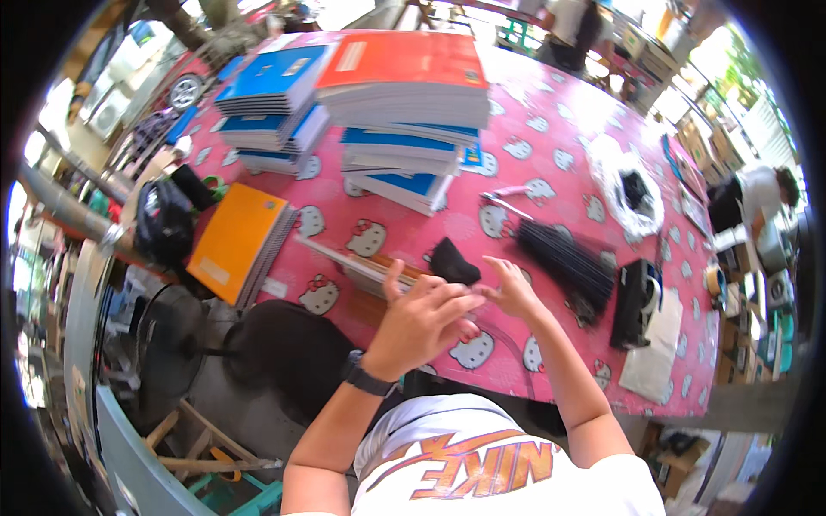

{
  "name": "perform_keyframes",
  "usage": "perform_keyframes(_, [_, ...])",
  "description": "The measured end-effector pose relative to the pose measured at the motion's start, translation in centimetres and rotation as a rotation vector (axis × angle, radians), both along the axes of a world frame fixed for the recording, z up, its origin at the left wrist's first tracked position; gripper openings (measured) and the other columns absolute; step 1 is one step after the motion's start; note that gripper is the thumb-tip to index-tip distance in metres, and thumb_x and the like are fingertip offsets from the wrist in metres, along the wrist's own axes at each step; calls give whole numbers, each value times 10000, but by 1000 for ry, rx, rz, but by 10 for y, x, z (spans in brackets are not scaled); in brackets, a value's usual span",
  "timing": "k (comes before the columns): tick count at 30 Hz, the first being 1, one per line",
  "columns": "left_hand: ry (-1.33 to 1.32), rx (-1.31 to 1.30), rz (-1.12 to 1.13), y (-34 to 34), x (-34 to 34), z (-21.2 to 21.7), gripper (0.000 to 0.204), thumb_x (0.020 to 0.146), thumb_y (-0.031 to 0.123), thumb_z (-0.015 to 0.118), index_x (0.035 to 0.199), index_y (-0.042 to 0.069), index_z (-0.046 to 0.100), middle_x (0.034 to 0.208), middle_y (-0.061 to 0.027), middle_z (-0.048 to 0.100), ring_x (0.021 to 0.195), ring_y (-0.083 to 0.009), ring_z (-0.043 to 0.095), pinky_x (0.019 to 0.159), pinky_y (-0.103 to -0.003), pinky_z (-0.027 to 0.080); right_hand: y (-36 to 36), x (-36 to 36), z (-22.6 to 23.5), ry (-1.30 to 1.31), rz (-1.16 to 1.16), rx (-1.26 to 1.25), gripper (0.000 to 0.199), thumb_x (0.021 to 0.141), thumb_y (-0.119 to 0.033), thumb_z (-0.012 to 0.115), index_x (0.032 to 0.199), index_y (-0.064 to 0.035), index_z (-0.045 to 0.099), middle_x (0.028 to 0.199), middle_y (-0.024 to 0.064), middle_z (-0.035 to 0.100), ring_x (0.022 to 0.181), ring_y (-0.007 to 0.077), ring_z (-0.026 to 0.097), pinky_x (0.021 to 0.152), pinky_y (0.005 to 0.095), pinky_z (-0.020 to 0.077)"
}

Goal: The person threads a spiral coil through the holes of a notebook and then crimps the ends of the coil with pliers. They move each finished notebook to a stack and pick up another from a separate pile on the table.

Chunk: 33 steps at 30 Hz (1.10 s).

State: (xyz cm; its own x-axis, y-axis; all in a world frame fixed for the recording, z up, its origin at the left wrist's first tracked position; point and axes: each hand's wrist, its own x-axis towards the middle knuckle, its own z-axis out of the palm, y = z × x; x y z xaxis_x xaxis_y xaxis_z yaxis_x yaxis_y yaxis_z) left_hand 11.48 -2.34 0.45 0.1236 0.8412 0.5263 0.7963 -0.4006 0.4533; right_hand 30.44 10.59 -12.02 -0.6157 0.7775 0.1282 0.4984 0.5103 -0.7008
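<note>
Orange notebooks (234, 239) lie at the left of the frame, near blue notebooks (274, 86) stacked upper left. Near the centre, a thin book (361, 269) stands tilted, nearly edge-on, beside my left hand (415, 325), whose fingers curl close together at its near end; whether they pinch it, I cannot tell. It should prove light, its cover fairly stiff, its loose leaves apt to fan; the bound edge looks the safest hold. Past a scrap of black cloth (453, 262), my right hand (516, 295) has thumb and forefinger spread, nothing visible between. Black strips (564, 265) lie bundled right of centre.
</note>
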Motion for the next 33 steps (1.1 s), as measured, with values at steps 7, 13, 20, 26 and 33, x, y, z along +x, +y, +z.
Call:
perform_keyframes(7, [99,-37,18,0,-10,-11,156,795,350,647,895,238,607,948,80,589,992,-130,549,1050,-596,7,-5,-40,-5,162,-218,130,433,614,-109,721,1032,-63,617,960,109,572,935,321,525,832,396,438])
perform_keyframes(13, [81,-27,-44,7,-13,-16,150,800,320,633,879,198,594,948,78,581,1025,-132,532,1038,-613,48,-16,-34,14,-545,-89,284,585,571,-253,756,1105,-80,590,966,108,515,971,302,457,818,427,374])
perform_keyframes(20, [37,-155,-95,4,-17,-10,175,787,354,662,900,221,648,991,77,614,1058,-121,539,1052,-585,-19,15,-25,22,-568,313,185,762,534,-287,808,1240,-208,532,1426,154,248,1280,383,271,1002,484,310])
perform_keyframes(26, [-13,-70,-67,4,-17,-8,159,785,354,658,886,235,628,972,96,610,1048,-104,528,1046,-593,18,25,-28,2,-356,235,216,697,587,-358,783,1214,-159,551,1328,173,346,1182,372,352,959,485,350])
perform_keyframes(33, [-38,-91,-38,5,-15,-2,158,776,369,664,842,231,625,990,103,594,1053,-106,521,1045,-593,16,6,-54,-6,-275,-40,233,518,684,-420,737,1046,-80,587,1315,210,353,1141,405,366,910,502,381])
